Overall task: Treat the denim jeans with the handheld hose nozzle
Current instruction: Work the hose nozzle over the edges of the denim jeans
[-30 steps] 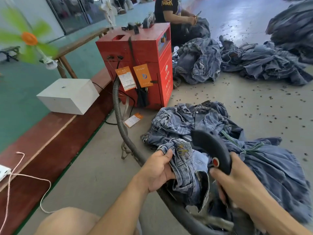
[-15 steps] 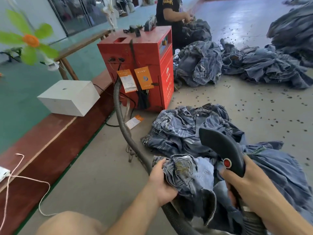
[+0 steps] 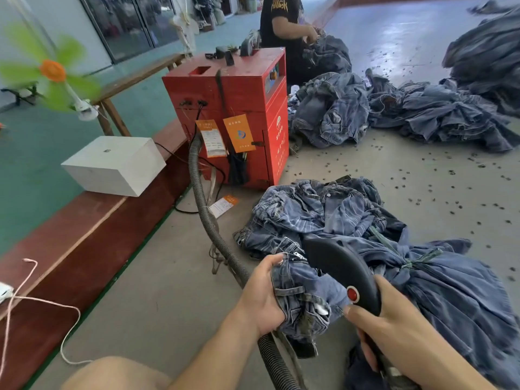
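A red machine cabinet (image 3: 225, 108) is standing at twelve o'clock, its corrugated hose (image 3: 208, 218) trailing toward six. The denim jeans (image 3: 298, 294) are bunching at center, the left hand (image 3: 261, 296) curling its fingers round them. The right hand (image 3: 391, 325) is gripping the black hose nozzle (image 3: 337, 266), at four o'clock.

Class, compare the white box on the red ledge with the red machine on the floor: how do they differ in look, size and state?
The white box is plain and low, and sits on the red ledge; the red machine is taller and stands on the floor. The box has nothing attached, while the machine carries hanging orange tags, cables and a grey ribbed hose. Small items lie on the machine's top; the box's top is bare. Both are box-shaped.
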A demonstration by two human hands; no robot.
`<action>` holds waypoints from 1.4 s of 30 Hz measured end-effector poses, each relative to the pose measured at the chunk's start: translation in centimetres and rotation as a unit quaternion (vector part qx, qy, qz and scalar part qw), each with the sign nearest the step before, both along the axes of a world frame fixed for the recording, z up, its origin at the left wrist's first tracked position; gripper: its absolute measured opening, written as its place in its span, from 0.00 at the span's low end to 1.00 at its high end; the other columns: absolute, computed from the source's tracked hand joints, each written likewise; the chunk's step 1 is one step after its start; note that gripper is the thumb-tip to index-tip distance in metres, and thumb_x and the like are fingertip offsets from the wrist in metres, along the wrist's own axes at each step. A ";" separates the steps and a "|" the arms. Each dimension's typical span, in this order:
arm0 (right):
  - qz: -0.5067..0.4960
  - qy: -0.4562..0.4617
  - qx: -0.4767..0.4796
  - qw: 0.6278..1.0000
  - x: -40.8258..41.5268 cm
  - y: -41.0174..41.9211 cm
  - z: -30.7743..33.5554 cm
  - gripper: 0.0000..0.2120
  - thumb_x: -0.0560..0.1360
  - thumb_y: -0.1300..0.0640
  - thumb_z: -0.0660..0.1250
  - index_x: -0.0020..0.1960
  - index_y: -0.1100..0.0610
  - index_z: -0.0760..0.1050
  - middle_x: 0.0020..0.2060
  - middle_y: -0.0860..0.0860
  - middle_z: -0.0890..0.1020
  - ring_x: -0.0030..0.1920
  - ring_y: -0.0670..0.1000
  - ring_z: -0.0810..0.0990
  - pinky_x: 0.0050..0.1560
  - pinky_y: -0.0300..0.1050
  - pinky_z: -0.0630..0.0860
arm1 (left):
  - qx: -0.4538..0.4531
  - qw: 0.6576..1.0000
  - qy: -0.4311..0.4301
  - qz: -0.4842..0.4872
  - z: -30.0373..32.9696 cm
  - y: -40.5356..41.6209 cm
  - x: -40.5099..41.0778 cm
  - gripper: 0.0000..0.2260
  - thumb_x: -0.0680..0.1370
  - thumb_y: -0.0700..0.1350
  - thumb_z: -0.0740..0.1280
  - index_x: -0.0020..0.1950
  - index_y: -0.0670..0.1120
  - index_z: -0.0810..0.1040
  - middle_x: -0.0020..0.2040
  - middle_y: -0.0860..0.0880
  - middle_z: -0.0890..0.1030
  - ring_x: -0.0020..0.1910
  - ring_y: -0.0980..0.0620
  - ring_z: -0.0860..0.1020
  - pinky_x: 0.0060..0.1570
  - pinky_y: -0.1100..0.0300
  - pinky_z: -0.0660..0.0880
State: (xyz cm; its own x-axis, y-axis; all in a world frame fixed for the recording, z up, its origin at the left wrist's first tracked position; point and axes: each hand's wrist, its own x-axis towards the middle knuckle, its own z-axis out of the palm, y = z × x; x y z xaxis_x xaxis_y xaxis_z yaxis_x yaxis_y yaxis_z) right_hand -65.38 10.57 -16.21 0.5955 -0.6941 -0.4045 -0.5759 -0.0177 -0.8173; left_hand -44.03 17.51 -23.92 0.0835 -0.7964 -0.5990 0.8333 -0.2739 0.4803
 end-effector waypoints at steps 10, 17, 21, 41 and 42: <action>-0.057 -0.007 -0.004 0.998 -1.3 -1.0 0.6 0.09 0.80 0.54 0.69 0.52 0.53 0.68 0.26 0.61 0.81 0.22 0.57 0.77 0.26 0.44 0.75 | -0.028 0.997 -0.063 0.015 -1.0 -0.4 -0.1 0.13 0.82 0.41 0.67 0.65 0.41 0.80 0.60 0.37 0.84 0.54 0.39 0.85 0.56 0.40 0.82; 0.003 0.032 -0.016 0.999 -0.5 0.9 0.1 0.10 0.79 0.50 0.71 0.51 0.51 0.70 0.32 0.59 0.82 0.26 0.54 0.79 0.30 0.45 0.73 | -0.124 0.979 -0.161 -0.015 -0.4 -0.6 0.0 0.21 0.80 0.26 0.57 0.67 0.40 0.80 0.64 0.37 0.82 0.62 0.41 0.81 0.64 0.45 0.77; 0.023 0.039 -0.044 0.998 1.3 0.6 -0.3 0.10 0.80 0.51 0.70 0.49 0.50 0.69 0.29 0.52 0.79 0.25 0.49 0.76 0.30 0.44 0.72 | -0.110 0.966 -0.234 -0.026 -0.8 -0.3 -0.9 0.21 0.80 0.25 0.57 0.60 0.43 0.83 0.60 0.39 0.84 0.60 0.43 0.82 0.62 0.49 0.77; 0.003 0.018 -0.053 0.998 0.6 0.3 0.6 0.09 0.80 0.48 0.68 0.47 0.43 0.67 0.28 0.55 0.80 0.23 0.49 0.75 0.25 0.45 0.73 | -0.035 0.913 -0.400 -0.074 -1.3 -0.4 -0.4 0.29 0.79 0.25 0.54 0.55 0.53 0.86 0.55 0.51 0.87 0.57 0.55 0.84 0.54 0.65 0.78; 0.031 0.028 -0.051 0.998 1.0 0.6 0.6 0.10 0.80 0.48 0.68 0.46 0.40 0.66 0.27 0.52 0.81 0.22 0.47 0.75 0.24 0.43 0.71 | -0.041 0.920 -0.382 -0.074 -1.1 -0.3 -0.5 0.27 0.79 0.25 0.54 0.55 0.51 0.86 0.55 0.52 0.87 0.56 0.56 0.84 0.52 0.67 0.77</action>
State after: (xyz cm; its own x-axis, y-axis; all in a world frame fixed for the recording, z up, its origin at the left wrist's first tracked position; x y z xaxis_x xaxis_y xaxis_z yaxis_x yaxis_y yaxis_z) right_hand -64.37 11.20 -15.57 0.6172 -0.6960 -0.3668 -0.6155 -0.1368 -0.7761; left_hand -44.53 17.18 -24.97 0.3428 -0.8724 -0.3485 0.2009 -0.2943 0.9344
